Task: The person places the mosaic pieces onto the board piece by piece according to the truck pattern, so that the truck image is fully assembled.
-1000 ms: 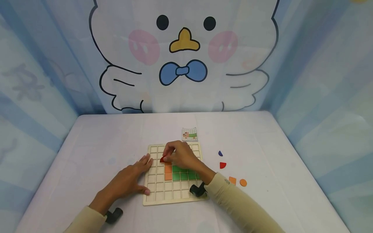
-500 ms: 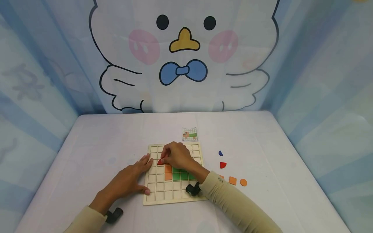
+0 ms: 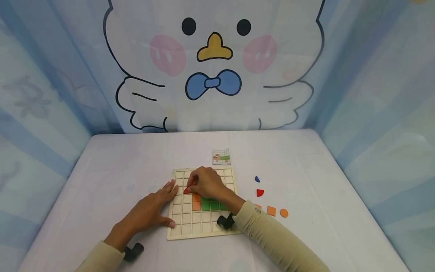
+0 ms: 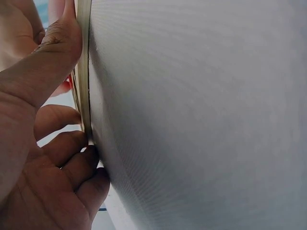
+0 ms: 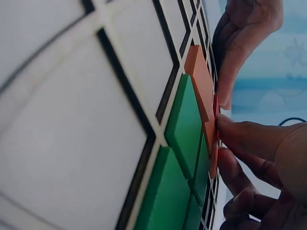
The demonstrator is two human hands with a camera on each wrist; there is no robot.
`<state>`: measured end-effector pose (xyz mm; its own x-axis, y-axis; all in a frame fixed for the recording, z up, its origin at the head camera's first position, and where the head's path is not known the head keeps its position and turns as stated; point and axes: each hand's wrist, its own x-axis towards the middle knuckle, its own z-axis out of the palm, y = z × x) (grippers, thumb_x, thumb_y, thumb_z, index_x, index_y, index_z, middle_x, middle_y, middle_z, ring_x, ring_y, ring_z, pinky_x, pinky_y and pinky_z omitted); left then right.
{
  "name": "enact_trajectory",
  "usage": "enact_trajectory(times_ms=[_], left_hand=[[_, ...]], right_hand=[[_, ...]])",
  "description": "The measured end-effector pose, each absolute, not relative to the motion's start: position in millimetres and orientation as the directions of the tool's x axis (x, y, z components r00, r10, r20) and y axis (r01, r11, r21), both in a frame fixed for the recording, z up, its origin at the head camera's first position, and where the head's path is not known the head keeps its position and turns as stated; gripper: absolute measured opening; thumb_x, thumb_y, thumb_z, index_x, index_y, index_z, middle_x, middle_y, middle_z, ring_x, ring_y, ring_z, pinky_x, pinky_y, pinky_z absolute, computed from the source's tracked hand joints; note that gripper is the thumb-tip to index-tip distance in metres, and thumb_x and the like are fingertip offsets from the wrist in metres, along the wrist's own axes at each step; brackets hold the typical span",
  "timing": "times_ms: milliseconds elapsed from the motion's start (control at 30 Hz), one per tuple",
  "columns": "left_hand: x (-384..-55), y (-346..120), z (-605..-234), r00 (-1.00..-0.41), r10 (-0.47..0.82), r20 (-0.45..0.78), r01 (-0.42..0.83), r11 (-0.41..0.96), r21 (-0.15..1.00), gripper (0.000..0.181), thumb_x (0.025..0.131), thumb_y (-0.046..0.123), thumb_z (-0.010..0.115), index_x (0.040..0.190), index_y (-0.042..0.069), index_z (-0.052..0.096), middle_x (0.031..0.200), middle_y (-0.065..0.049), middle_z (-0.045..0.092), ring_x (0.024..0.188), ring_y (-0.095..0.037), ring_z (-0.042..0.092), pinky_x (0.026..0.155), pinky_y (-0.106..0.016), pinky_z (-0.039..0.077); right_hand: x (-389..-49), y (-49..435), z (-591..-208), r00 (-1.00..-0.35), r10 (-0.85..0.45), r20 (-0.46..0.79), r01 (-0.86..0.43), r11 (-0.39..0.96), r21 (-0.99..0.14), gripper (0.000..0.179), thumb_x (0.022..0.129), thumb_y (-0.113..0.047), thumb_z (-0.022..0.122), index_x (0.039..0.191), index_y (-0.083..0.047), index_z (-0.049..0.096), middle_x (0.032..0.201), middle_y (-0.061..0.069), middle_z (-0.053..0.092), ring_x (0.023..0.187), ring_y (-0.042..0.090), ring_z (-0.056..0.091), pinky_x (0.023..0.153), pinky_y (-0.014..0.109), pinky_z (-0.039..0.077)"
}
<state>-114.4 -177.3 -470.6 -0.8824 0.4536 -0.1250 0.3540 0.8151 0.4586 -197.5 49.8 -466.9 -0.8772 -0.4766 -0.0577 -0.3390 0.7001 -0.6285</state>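
A wooden grid board [image 3: 187, 229] lies on the table, with green tiles [image 3: 210, 206] and orange tiles [image 3: 196, 202] set in its cells. My right hand [image 3: 208, 184] pinches a red quarter-circle tile [image 3: 186, 190] at the board's upper left, just beyond the orange tiles. In the right wrist view, thumb and fingertips are right at the red tile [image 5: 216, 103], low over the grid. My left hand [image 3: 147, 209] rests along the board's left edge, fingers extended and thumb apart. The left wrist view shows its fingertips against the board's side [image 4: 84, 72]. My right hand covers part of the green tiles.
Right of the board lie a blue half-round tile [image 3: 257, 179], another red quarter-circle tile [image 3: 259, 192], an orange square tile [image 3: 271, 210] and an orange round tile [image 3: 283, 213]. A small picture card [image 3: 221, 156] lies behind the board. Patterned curtains enclose the table.
My right hand has moved slightly left and down toward the near side with the red tile, then nearly stopped. The left hand has stayed in place.
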Motion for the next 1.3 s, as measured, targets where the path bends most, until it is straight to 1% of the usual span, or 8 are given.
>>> enact_trajectory(times_ms=[400,467,567,700,767,933,1133,1300], left_hand=[[-114.6,-176.3,-471.5,-0.888,0.439,-0.138,0.337,0.825,0.455,0.119,0.07,0.05,0.094,0.165,0.006,0.037,0.176,-0.018,0.025,0.159,-0.044,0.035,0.118,-0.068,0.041],[-114.7,-175.9,-471.7,-0.888,0.438,-0.139,0.336,0.825,0.454,0.119,0.07,0.05,0.094,0.165,0.006,0.037,0.176,-0.017,0.025,0.159,-0.043,0.034,0.118,-0.068,0.04],[-114.8,-175.5,-472.1,-0.888,0.438,-0.137,0.338,0.827,0.45,0.119,0.069,0.049,0.094,0.165,0.006,0.037,0.176,-0.017,0.025,0.16,-0.042,0.033,0.119,-0.068,0.04],[-114.4,-175.2,-471.8,-0.889,0.438,-0.133,0.343,0.83,0.439,0.119,0.069,0.048,0.095,0.164,0.006,0.038,0.175,-0.017,0.026,0.159,-0.042,0.034,0.119,-0.068,0.041],[-114.2,-174.8,-471.4,-0.89,0.436,-0.136,0.342,0.833,0.435,0.119,0.069,0.048,0.095,0.164,0.006,0.038,0.175,-0.017,0.027,0.159,-0.042,0.034,0.118,-0.067,0.041],[-113.4,-173.8,-469.9,-0.892,0.429,-0.142,0.333,0.836,0.436,0.119,0.069,0.047,0.095,0.164,0.006,0.038,0.175,-0.017,0.027,0.16,-0.041,0.034,0.119,-0.067,0.041],[-112.5,-173.2,-469.3,-0.893,0.427,-0.14,0.333,0.838,0.431,0.118,0.069,0.046,0.096,0.164,0.006,0.039,0.175,-0.017,0.027,0.16,-0.041,0.034,0.119,-0.067,0.041],[-112.2,-172.9,-469.8,-0.892,0.432,-0.132,0.34,0.836,0.431,0.118,0.069,0.047,0.095,0.164,0.005,0.039,0.175,-0.017,0.027,0.16,-0.041,0.034,0.118,-0.068,0.041]], right_hand=[[-193.2,81.6,-456.1,-0.907,-0.422,0.008,-0.302,0.636,-0.711,0.008,0.091,-0.018,0.086,0.096,-0.02,0.079,0.083,-0.009,0.07,0.081,0.01,0.063,0.072,0.031,0.05],[-192.2,92.3,-454.0,-0.916,-0.402,0.016,-0.289,0.63,-0.721,0.01,0.09,-0.018,0.087,0.096,-0.018,0.079,0.083,-0.009,0.07,0.084,0.012,0.064,0.084,0.037,0.054],[-190.4,110.5,-450.5,-0.932,-0.363,0.027,-0.267,0.632,-0.727,0.011,0.089,-0.017,0.088,0.097,-0.018,0.079,0.084,-0.009,0.07,0.088,0.014,0.064,0.088,0.042,0.053],[-188.4,136.5,-446.0,-0.952,-0.306,0.025,-0.231,0.663,-0.712,0.013,0.089,-0.017,0.088,0.098,-0.018,0.079,0.086,-0.009,0.071,0.084,0.015,0.061,0.074,0.034,0.048],[-186.7,149.9,-444.4,-0.959,-0.283,0.021,-0.215,0.676,-0.705,0.015,0.088,-0.016,0.088,0.1,-0.017,0.079,0.086,-0.008,0.072,0.081,0.017,0.059,0.071,0.032,0.045],[-179.8,183.1,-443.6,-0.973,-0.231,0.001,-0.171,0.717,-0.676,0.017,0.088,-0.013,0.088,0.102,-0.017,0.079,0.089,-0.006,0.073,0.088,0.019,0.058,0.08,0.032,0.044],[-170.6,219.7,-448.8,-0.985,-0.167,-0.046,-0.1,0.763,-0.639,0.018,0.088,-0.012,0.087,0.103,-0.018,0.079,0.095,-0.003,0.072,0.08,0.021,0.057,0.068,0.03,0.049],[-164.1,241.1,-456.1,-0.989,-0.138,-0.055,-0.081,0.807,-0.585,0.021,0.087,-0.011,0.088,0.104,-0.019,0.08,0.098,-0.004,0.074,0.093,0.019,0.059,0.081,0.032,0.046]])
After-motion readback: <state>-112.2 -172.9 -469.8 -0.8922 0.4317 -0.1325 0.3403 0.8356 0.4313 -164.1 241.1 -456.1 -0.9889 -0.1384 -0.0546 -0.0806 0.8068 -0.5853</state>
